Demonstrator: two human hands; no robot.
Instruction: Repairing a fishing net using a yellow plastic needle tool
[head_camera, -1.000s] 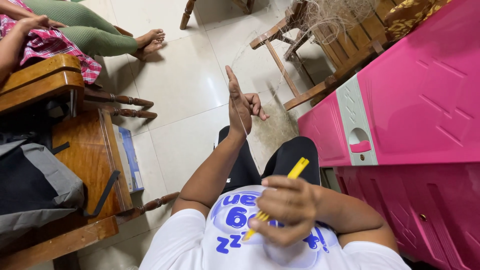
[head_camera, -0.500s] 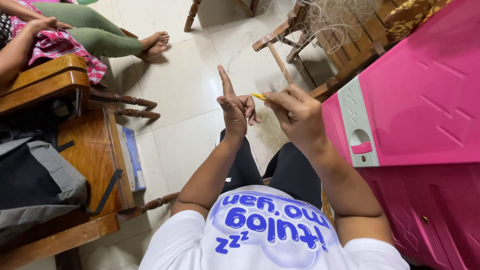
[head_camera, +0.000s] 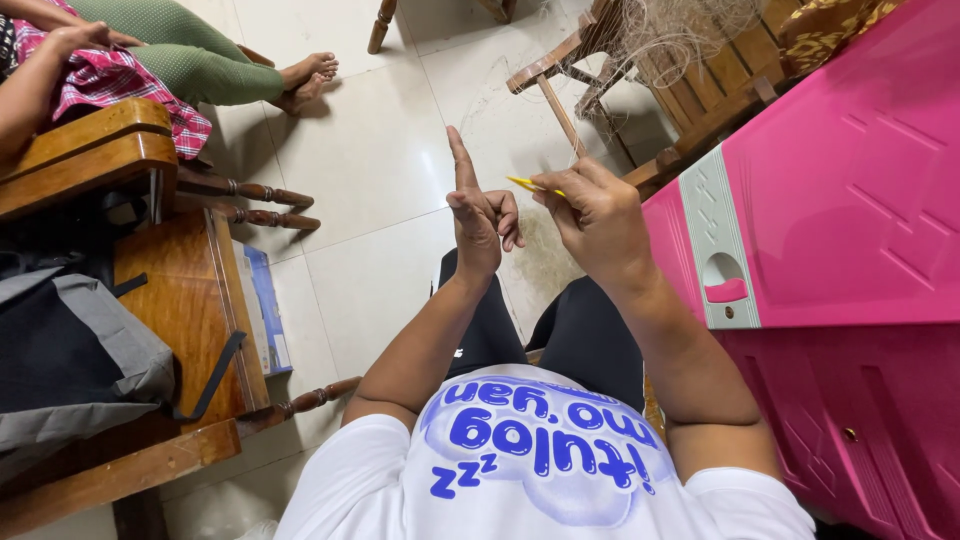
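since half a second ago, little has been moved: the yellow netting needle is held pinched in the closed right hand just beside the left hand, whose forefinger is raised and other fingers curled, above the tiled floor.

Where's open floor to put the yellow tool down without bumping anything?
Bare tile floor lies ahead of the left hand, bordered by the wooden bench and the other person's feet. The right side is crowded: right hand with yellow tool sits near the pink cabinet and fibre-strewn wooden chair.
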